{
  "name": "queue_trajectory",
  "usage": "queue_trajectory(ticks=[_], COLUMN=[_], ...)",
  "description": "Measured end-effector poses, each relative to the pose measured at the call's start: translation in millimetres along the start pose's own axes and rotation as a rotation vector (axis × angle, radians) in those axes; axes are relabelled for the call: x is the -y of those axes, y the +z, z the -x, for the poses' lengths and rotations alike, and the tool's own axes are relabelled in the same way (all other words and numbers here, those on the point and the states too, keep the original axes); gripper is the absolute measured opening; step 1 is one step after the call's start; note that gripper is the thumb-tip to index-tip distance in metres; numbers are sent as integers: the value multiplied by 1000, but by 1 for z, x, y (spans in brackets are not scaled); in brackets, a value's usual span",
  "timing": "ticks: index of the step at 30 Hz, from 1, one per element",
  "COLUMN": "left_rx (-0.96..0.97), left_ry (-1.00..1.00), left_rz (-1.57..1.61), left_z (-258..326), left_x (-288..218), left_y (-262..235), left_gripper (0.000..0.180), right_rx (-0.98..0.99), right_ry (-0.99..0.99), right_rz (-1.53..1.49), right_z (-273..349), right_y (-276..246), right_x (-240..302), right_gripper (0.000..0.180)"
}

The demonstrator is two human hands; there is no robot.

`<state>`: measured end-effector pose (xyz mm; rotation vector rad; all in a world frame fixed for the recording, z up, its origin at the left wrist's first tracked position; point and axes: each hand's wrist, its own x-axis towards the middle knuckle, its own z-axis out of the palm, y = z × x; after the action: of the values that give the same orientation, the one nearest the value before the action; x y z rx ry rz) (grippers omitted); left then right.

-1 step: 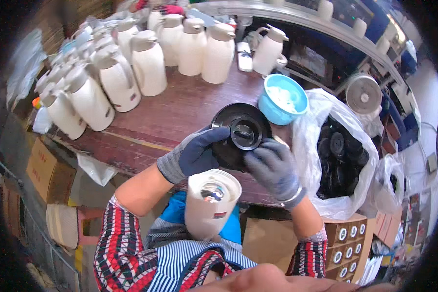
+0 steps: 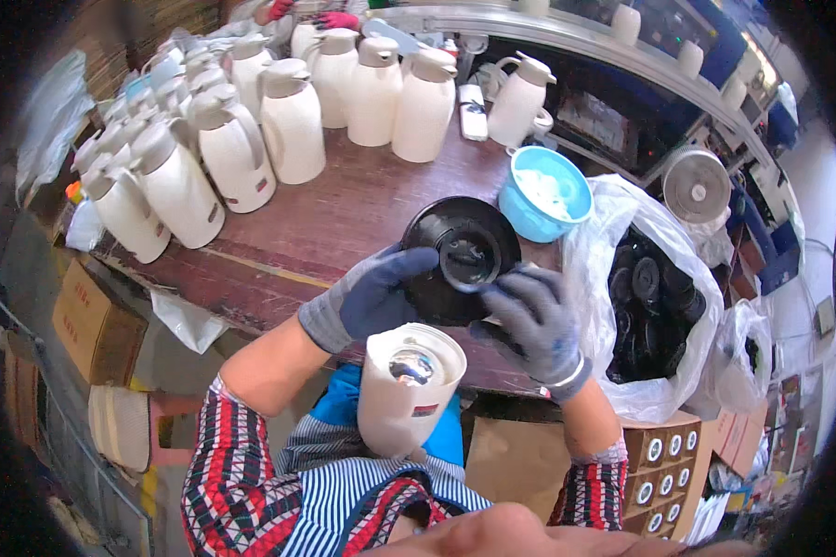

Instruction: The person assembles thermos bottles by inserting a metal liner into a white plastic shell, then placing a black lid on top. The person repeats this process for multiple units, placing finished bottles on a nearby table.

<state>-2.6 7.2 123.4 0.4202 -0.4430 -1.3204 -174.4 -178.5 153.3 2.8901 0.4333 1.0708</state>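
A glossy black round plastic base [image 2: 425,223] with a raised ring in its middle is held up in front of me. My left hand [image 2: 367,292], in a grey and navy work glove, grips its left edge, thumb on the face. My right hand [image 2: 534,320], gloved alike, is beside its lower right edge, fingers apart and slightly smeared. Whether its fingertips touch the base cannot be told. Below, an off-white vacuum jug body [image 2: 409,408] stands between my thighs, its open end up and a shiny silver liner [image 2: 412,367] showing inside.
Finished-looking white jugs [image 2: 293,130] crowd the left and back of the dark red table [image 2: 344,204]. A blue basin [image 2: 529,218] with white pieces and a plastic bag [image 2: 590,278] of black parts stand right. A partitioned carton [image 2: 659,464] lies below; a person's pink-gloved hand [image 2: 337,19] shows behind.
My right hand has drawn back slightly from the ring, and its fingers have spread. My left hand still holds the base, which has tilted a little.
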Motion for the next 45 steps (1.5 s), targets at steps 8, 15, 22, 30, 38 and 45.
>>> queue_trajectory(ticks=[8, 15, 22, 30, 38, 45], left_rx=[-56, -163, -117, 201, 24, -136], left_ry=[290, 282, 882, 344, 353, 381], left_rz=[-454, -356, -1569, -1561, -1410, -1398], left_z=[38, 42, 29, 56, 77, 95], left_x=[4, 8, 12, 4, 36, 56], left_y=[15, 10, -11, -43, -54, -56], left_gripper=[66, 65, 72, 68, 71, 50], right_rx=[121, 240, 94, -127, -105, -66], right_ry=[162, 88, 1161, 1088, 852, 783], right_rz=[35, -208, -1833, -1294, -1147, -1305], right_z=[-63, -51, -44, 48, 92, 100], right_y=[10, 16, 58, 64, 88, 91], right_x=[31, 46, 32, 60, 89, 86], right_gripper=[51, 77, 58, 87, 94, 78])
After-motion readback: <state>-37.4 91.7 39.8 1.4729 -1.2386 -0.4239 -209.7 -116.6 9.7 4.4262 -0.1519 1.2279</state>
